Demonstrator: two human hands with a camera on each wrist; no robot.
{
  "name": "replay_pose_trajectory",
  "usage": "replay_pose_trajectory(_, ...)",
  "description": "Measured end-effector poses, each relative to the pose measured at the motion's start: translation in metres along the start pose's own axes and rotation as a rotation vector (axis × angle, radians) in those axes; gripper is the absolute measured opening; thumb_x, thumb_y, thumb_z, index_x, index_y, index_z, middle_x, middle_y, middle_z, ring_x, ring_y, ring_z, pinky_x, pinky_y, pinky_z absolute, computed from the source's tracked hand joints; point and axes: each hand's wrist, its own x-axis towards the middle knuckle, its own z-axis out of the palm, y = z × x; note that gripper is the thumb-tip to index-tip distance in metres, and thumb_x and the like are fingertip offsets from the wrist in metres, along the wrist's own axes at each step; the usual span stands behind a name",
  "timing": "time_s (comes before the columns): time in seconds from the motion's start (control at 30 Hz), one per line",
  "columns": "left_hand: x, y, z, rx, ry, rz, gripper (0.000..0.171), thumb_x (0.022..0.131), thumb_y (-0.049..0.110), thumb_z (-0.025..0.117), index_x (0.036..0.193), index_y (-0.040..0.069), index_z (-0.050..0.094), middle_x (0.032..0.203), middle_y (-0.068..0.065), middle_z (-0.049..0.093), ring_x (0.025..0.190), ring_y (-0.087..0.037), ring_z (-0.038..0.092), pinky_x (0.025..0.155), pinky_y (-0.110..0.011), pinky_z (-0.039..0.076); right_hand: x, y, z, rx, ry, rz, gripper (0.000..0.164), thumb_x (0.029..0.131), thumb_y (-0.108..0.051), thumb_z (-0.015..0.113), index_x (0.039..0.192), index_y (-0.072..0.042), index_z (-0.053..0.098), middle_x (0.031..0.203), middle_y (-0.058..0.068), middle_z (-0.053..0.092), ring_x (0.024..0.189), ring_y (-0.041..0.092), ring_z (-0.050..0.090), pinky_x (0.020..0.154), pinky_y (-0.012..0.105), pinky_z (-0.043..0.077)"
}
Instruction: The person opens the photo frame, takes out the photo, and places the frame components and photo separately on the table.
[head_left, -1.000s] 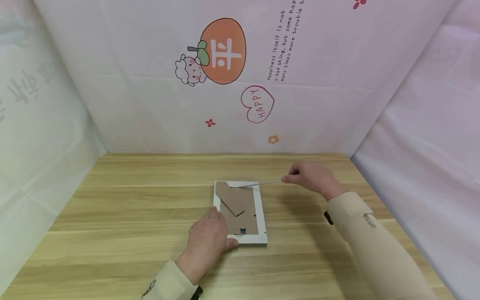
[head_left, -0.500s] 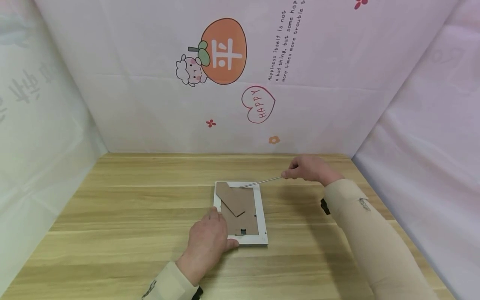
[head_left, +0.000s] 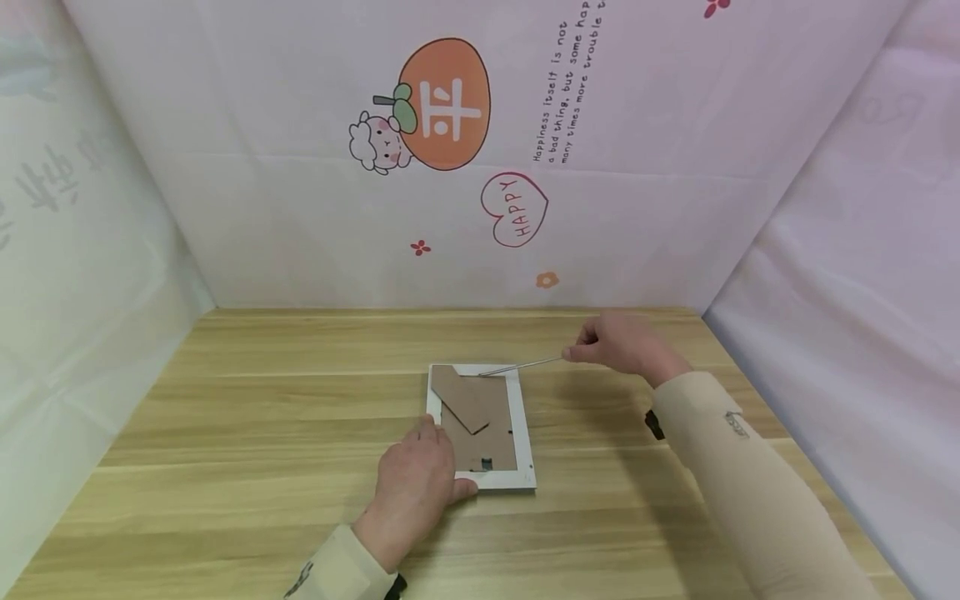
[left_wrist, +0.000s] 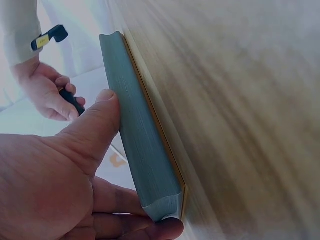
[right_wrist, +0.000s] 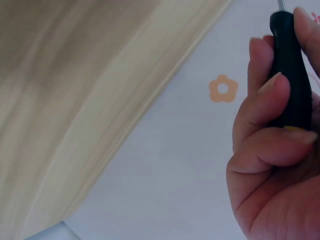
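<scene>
Currently photo frame point(head_left: 519, 429) laid back-up on tbl point(head_left: 285, 417), well in from visible edges, room L+R | nr-L corner gripped by L hand point(head_left: 416, 471), part-closed | screwdriver point(right_wrist: 289, 70) wrapped by curled R hand point(head_left: 626, 345), tip at frame's far inner edge | "HAPPY" printed in heart point(head_left: 514, 210) on backdrop point(head_left: 637, 233)

In the head view, cannot make out the tip point(head_left: 482, 374) of the screwdriver point(head_left: 528, 364) — too small — nor see its handle point(right_wrist: 289, 55), inside the right hand point(head_left: 618, 343), or the near-left corner of the picture frame point(head_left: 520, 425), under the left hand point(head_left: 412, 479). Lose the shaft point(right_wrist: 281, 5) past the right wrist view's top edge.
</scene>
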Motion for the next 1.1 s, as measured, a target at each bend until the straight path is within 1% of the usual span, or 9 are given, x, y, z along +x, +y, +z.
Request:
replay_pose_trajectory(0.13,0.0,-0.001,-0.001,-0.018,-0.027,-0.011,0.09,0.07,0.07,0.066,0.112,-0.01,0.065,0.122,-0.028,0.062,0.097,-0.032,0.065,0.061,-0.039,0.056,-0.012,0.0,0.008,-0.011,0.078,-0.025,0.035,0.085,-0.055,0.066,0.087,-0.02,0.068,0.081,-0.005,0.063,0.073,0.016,0.053,0.064,0.035,0.045)
replay_pose_trajectory(0.23,0.0,-0.001,-0.002,-0.018,-0.034,-0.011,0.09,0.07,0.07,0.066,0.112,-0.01,0.065,0.121,-0.028,0.062,0.095,-0.031,0.065,0.06,-0.039,0.055,-0.019,0.001,0.012,0.008,0.107,-0.026,0.032,0.085,-0.053,0.066,0.087,-0.021,0.068,0.083,-0.005,0.064,0.074,0.016,0.054,0.066,0.036,0.046)
replay_pose_trajectory(0.33,0.0,0.0,-0.003,-0.009,-0.045,-0.012,0.09,0.071,0.07,0.065,0.113,-0.01,0.064,0.122,-0.028,0.062,0.097,-0.031,0.065,0.061,-0.038,0.055,-0.024,0.001,0.014,0.02,0.127,-0.025,0.031,0.084,-0.053,0.068,0.087,-0.022,0.068,0.085,-0.007,0.065,0.076,0.015,0.056,0.068,0.037,0.048)
replay_pose_trajectory(0.5,0.0,0.0,-0.004,-0.006,-0.069,-0.009,0.091,0.072,0.071,0.063,0.115,-0.01,0.063,0.124,-0.029,0.061,0.1,-0.032,0.064,0.063,-0.039,0.056,-0.026,-0.002,0.019,0.027,0.14,-0.023,0.03,0.084,-0.052,0.068,0.09,-0.023,0.069,0.087,-0.008,0.067,0.078,0.013,0.057,0.07,0.037,0.049)
replay_pose_trajectory(0.8,-0.001,0.0,-0.003,-0.015,-0.044,-0.008,0.09,0.071,0.07,0.065,0.112,-0.01,0.064,0.121,-0.028,0.062,0.095,-0.031,0.065,0.06,-0.04,0.055,-0.023,-0.007,0.02,-0.018,0.168,-0.024,0.032,0.086,-0.052,0.066,0.091,-0.021,0.069,0.086,-0.007,0.067,0.075,0.012,0.057,0.068,0.037,0.05)
replay_pose_trajectory(0.97,0.0,0.0,-0.003,-0.009,-0.042,-0.004,0.09,0.072,0.069,0.065,0.112,-0.01,0.064,0.121,-0.028,0.062,0.095,-0.032,0.065,0.06,-0.039,0.055,-0.019,-0.009,0.017,-0.05,0.158,-0.006,0.033,0.086,-0.055,0.064,0.09,-0.022,0.069,0.085,-0.007,0.066,0.073,0.013,0.056,0.065,0.036,0.049)
replay_pose_trajectory(1.1,0.0,0.001,-0.003,-0.01,-0.048,-0.006,0.089,0.072,0.069,0.066,0.113,-0.01,0.064,0.121,-0.027,0.063,0.098,-0.031,0.064,0.062,-0.039,0.056,-0.017,-0.012,0.01,-0.056,0.122,-0.015,0.035,0.087,-0.055,0.063,0.088,-0.021,0.069,0.082,-0.006,0.065,0.072,0.014,0.054,0.063,0.035,0.046)
